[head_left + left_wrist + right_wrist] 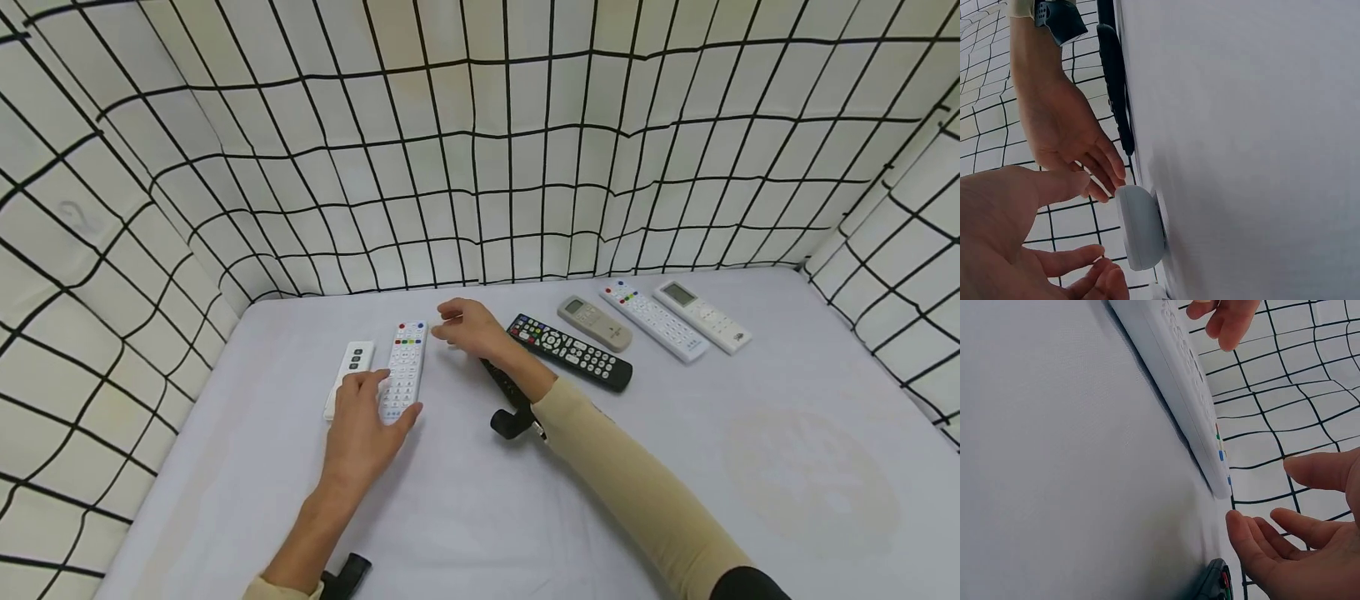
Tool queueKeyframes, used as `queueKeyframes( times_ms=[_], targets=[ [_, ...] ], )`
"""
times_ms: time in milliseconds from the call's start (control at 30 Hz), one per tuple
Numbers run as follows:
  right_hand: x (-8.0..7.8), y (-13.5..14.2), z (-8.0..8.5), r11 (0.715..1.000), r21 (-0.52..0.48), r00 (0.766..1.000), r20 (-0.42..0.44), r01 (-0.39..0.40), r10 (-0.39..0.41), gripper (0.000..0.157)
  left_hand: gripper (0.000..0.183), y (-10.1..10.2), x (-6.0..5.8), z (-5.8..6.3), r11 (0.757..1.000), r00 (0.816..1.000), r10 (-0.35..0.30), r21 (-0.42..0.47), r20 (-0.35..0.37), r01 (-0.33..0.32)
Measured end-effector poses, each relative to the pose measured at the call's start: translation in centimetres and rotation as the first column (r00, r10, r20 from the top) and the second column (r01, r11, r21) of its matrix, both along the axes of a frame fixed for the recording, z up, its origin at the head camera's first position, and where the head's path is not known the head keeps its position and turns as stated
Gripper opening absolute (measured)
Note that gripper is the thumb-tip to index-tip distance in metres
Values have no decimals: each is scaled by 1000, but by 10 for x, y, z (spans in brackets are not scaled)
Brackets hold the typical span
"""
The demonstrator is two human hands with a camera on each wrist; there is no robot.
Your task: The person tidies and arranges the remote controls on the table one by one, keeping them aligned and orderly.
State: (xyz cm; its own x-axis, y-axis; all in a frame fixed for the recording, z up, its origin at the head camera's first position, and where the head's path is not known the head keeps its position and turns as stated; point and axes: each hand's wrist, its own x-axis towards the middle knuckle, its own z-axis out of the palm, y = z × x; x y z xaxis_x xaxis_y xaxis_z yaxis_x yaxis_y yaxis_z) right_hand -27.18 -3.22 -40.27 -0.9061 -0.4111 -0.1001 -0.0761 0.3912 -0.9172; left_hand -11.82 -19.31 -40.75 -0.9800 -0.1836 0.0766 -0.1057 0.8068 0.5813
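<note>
A white remote control (406, 367) with coloured buttons lies on the white-covered table. My left hand (363, 429) hovers over its near end, thumb on one side and fingers on the other. In the left wrist view, a gap shows between the left fingers (1094, 253) and the rounded end of the white remote (1140, 228). Just past the far end, my right hand (474, 327) is held with relaxed fingers and nothing in them. The right wrist view shows the right fingertips (1235, 519) close to that remote's far end (1219, 478).
A smaller white remote (352, 367) lies to the left, partly behind the left hand. Under the right forearm is a black remote (502, 382); another black remote (573, 352), a grey remote (595, 322) and two white ones (654, 320) lie rightward. Black-gridded white walls (487, 167) surround the table.
</note>
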Motion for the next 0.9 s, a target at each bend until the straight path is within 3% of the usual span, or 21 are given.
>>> queueKeyframes(
  times_ms=[333,900],
  targets=[
    [13,20,5,999,30,995,-92,31,-28,45,44,18,-4,-3,990,996,-48,129,-74,57],
    [30,61,14,991,54,976,-187,119,-107,39,42,46,-21,-1,979,987,-130,145,-97,143]
  ],
)
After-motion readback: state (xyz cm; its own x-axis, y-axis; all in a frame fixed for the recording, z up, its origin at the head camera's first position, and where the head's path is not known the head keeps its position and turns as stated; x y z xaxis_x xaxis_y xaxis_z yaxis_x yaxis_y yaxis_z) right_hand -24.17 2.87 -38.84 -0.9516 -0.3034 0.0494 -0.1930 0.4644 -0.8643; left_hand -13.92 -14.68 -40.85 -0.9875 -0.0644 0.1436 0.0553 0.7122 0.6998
